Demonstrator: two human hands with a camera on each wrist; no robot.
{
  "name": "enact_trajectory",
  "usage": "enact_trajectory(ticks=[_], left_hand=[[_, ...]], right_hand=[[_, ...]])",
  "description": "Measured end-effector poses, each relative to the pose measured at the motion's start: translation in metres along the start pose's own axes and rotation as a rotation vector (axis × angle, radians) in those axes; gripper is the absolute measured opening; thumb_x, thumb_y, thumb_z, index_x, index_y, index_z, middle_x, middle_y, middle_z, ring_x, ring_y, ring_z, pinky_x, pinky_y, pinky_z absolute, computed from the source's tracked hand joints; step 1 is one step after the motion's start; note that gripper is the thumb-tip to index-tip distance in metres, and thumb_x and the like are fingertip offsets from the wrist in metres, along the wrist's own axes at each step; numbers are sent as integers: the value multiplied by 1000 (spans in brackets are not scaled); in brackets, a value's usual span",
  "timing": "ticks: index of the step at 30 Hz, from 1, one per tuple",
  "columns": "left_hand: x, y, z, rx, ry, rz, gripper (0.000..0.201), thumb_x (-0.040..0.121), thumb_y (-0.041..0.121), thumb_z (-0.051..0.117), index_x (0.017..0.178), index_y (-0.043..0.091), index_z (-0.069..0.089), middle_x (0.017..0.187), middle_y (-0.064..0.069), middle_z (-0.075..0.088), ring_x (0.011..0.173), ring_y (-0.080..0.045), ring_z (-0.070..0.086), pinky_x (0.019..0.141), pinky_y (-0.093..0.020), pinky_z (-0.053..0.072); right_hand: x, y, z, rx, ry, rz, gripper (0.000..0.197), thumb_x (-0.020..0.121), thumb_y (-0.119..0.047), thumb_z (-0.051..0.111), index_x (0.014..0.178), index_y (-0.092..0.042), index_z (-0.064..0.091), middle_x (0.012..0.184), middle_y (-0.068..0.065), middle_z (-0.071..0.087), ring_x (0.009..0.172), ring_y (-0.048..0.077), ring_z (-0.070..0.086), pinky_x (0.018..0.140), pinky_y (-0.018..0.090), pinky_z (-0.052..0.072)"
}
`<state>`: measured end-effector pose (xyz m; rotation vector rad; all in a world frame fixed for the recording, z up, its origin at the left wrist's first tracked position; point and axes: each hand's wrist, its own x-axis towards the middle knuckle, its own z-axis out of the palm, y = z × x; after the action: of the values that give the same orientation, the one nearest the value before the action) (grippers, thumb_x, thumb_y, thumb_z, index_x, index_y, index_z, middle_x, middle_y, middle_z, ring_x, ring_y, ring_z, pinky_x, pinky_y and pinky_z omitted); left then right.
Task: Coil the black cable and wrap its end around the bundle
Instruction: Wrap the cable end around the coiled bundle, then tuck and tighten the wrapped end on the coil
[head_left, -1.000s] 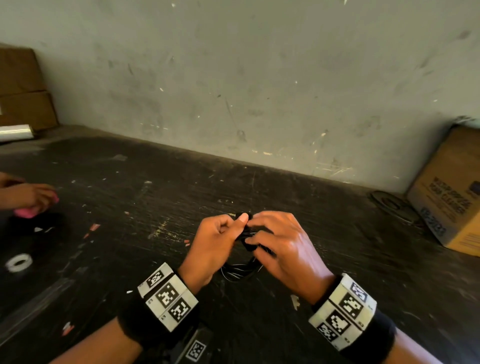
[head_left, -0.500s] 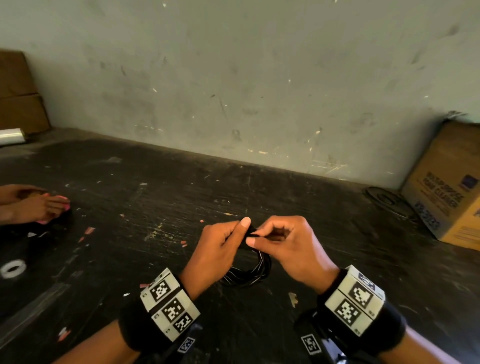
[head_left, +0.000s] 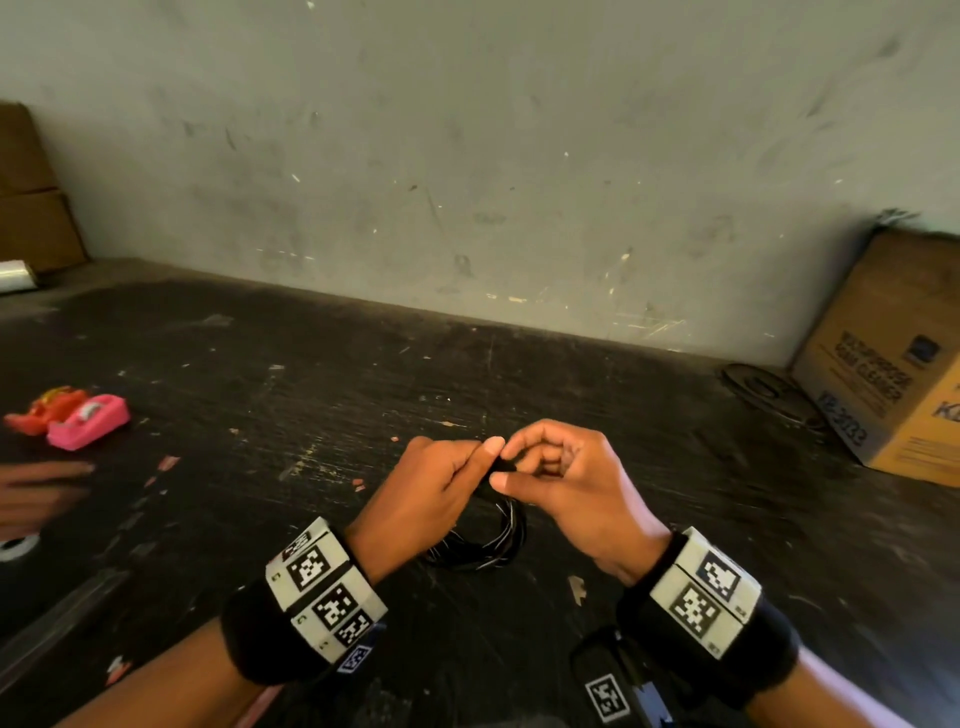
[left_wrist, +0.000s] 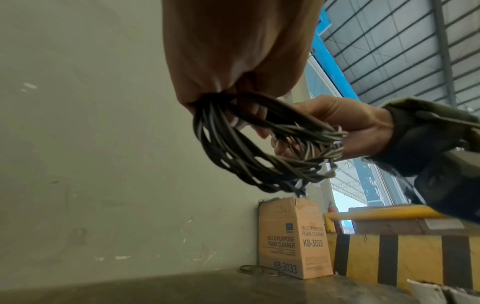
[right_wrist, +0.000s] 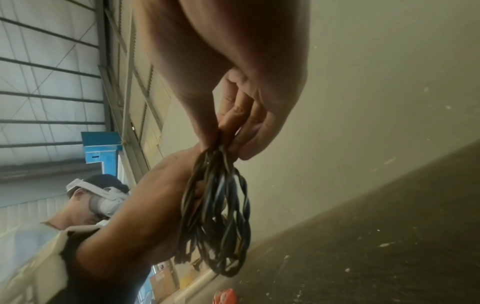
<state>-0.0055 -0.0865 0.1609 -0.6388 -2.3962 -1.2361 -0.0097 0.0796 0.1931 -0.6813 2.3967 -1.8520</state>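
The black cable (head_left: 483, 545) hangs as a coil of several loops above the dark table (head_left: 675, 519), near its middle. My left hand (head_left: 441, 483) grips the top of the coil, thumb stretched over it. My right hand (head_left: 550, 467) meets it from the right and pinches the same spot with thumb and bent fingers. In the left wrist view the coil (left_wrist: 259, 144) dangles below my left hand (left_wrist: 233, 61), with the right hand (left_wrist: 337, 127) behind it. In the right wrist view the right hand's fingers (right_wrist: 241, 115) pinch the bunched top of the coil (right_wrist: 218, 216). The cable's end is hidden between the hands.
A cardboard box (head_left: 893, 364) stands at the right by the wall, with a flat dark ring (head_left: 769, 395) beside it. A pink tape dispenser (head_left: 88, 421) and an orange object (head_left: 47, 410) lie at the far left, near another person's hand (head_left: 36, 493). Boxes (head_left: 31, 208) stand at the back left.
The coil now hangs more open below the hands. The right hand's fingers have curled tighter at the top. At the left, the other person's hand has left the pink dispenser.
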Motion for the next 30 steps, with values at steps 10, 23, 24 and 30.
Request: enact_trajectory(ticks=[10, 23, 24, 30], left_hand=[[-26, -8, 6, -824, 85, -728, 21, 75, 15, 72, 95, 12, 67, 96, -9, 73, 94, -18, 69, 88, -36, 53], [-114, -46, -41, -1236, 540, -933, 24, 72, 27, 58, 64, 10, 44, 32, 9, 25, 26, -4, 22, 33, -17, 25], [-121, -49, -44, -1170, 571, -982, 28, 76, 32, 56, 63, 9, 44, 31, 8, 25, 25, -5, 22, 31, -18, 23], [-165, -63, -62, -707, 610, -1167, 35, 98, 24, 41, 71, 4, 51, 32, 2, 50, 24, -6, 46, 31, -13, 35]], right_hand=[[10, 18, -1, 178, 342, -34, 22, 76, 2, 72, 82, -15, 60, 68, 0, 61, 56, 1, 59, 55, 12, 50], [-8, 76, 106, 211, -226, 334, 16, 84, 3, 63, 88, -10, 56, 68, 8, 66, 58, 17, 69, 59, 27, 58], [-10, 80, 113, 176, -299, 345, 13, 84, 1, 64, 88, -10, 56, 69, 8, 66, 60, 18, 69, 58, 26, 57], [-27, 127, 150, -303, -643, 219, 12, 82, -13, 68, 80, -24, 65, 66, -7, 62, 62, 9, 63, 64, 26, 52]])
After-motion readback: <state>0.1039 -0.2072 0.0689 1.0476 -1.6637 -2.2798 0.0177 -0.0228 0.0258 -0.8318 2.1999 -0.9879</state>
